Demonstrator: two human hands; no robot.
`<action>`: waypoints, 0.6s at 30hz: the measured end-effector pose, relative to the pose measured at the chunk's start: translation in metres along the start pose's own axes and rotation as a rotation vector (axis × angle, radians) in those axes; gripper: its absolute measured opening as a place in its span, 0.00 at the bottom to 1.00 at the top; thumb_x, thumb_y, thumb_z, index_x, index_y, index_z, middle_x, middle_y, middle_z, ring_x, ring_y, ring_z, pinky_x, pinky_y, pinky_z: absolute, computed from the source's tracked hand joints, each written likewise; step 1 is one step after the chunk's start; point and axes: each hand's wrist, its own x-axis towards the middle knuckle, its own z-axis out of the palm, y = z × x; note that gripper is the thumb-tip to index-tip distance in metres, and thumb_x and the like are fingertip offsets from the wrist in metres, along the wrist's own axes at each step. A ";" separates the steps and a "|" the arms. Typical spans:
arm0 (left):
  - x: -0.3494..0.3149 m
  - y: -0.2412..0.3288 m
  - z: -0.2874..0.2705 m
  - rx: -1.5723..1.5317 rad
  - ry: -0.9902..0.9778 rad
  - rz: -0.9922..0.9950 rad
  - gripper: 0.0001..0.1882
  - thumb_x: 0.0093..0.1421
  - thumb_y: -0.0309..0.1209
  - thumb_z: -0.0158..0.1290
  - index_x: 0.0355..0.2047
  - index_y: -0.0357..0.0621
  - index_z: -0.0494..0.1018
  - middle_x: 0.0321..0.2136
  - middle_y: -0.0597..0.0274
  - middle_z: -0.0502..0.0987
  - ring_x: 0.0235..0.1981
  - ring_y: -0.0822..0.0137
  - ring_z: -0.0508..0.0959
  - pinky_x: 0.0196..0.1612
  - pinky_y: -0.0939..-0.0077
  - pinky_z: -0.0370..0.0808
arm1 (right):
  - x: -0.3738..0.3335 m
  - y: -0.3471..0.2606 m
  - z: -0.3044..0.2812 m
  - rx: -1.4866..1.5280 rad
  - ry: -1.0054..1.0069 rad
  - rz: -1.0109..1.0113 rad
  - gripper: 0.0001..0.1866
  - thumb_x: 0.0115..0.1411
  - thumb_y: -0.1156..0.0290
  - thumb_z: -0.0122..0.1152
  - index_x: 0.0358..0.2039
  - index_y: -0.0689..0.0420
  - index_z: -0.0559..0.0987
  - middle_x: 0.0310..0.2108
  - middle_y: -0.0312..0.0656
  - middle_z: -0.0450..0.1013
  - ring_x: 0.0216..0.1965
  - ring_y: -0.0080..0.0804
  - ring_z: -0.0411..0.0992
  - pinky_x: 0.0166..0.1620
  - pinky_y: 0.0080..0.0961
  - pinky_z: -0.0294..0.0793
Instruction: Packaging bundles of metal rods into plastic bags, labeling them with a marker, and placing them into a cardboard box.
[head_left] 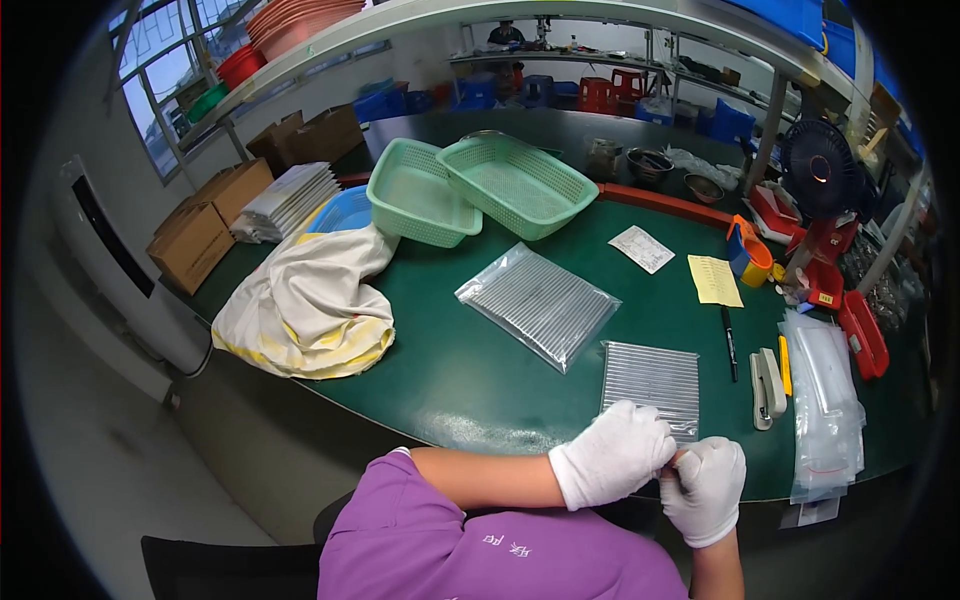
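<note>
White gloves cover both of my hands, which meet at the near edge of a clear plastic bag filled with a row of thin grey metal rods. My left hand has its fingers curled closed on the bag's near edge. Close beside it, my right hand is also closed, pinching at the same edge near the table's front; the exact spot between the fingers is hidden. Farther off and to the left lies a second flat clear bag of rods, touched by neither hand.
Two green plastic baskets stand at the back beside a cream cloth sack. To the right lie a black pen, a stapler, a yellow paper and clear plastic bags. A fan stands at far right.
</note>
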 end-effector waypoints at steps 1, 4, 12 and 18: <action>0.001 0.000 -0.001 0.000 0.002 -0.002 0.10 0.43 0.34 0.57 0.23 0.47 0.68 0.24 0.64 0.70 0.31 0.63 0.71 0.32 0.67 0.68 | -0.002 0.003 0.001 -0.008 -0.010 0.004 0.09 0.36 0.75 0.61 0.17 0.52 0.68 0.15 0.36 0.65 0.22 0.40 0.65 0.26 0.35 0.62; -0.003 0.002 -0.005 -0.032 -0.005 0.001 0.11 0.41 0.34 0.58 0.23 0.47 0.68 0.24 0.64 0.70 0.30 0.62 0.72 0.32 0.68 0.68 | -0.003 -0.001 -0.002 -0.037 -0.043 -0.012 0.09 0.34 0.74 0.61 0.16 0.52 0.68 0.15 0.36 0.65 0.21 0.40 0.65 0.25 0.36 0.61; -0.030 -0.014 -0.023 -0.046 0.009 0.019 0.10 0.42 0.31 0.57 0.22 0.47 0.67 0.23 0.65 0.72 0.28 0.64 0.73 0.26 0.70 0.67 | -0.029 0.014 -0.019 -0.175 -0.020 -0.043 0.12 0.34 0.74 0.60 0.18 0.51 0.65 0.15 0.36 0.61 0.20 0.39 0.63 0.24 0.35 0.58; -0.059 -0.019 -0.037 -0.111 0.027 -0.003 0.14 0.39 0.26 0.60 0.25 0.49 0.67 0.21 0.68 0.71 0.25 0.63 0.72 0.26 0.69 0.66 | -0.034 0.014 -0.023 -0.229 -0.016 -0.014 0.12 0.39 0.73 0.60 0.19 0.51 0.64 0.14 0.34 0.61 0.18 0.35 0.63 0.22 0.33 0.57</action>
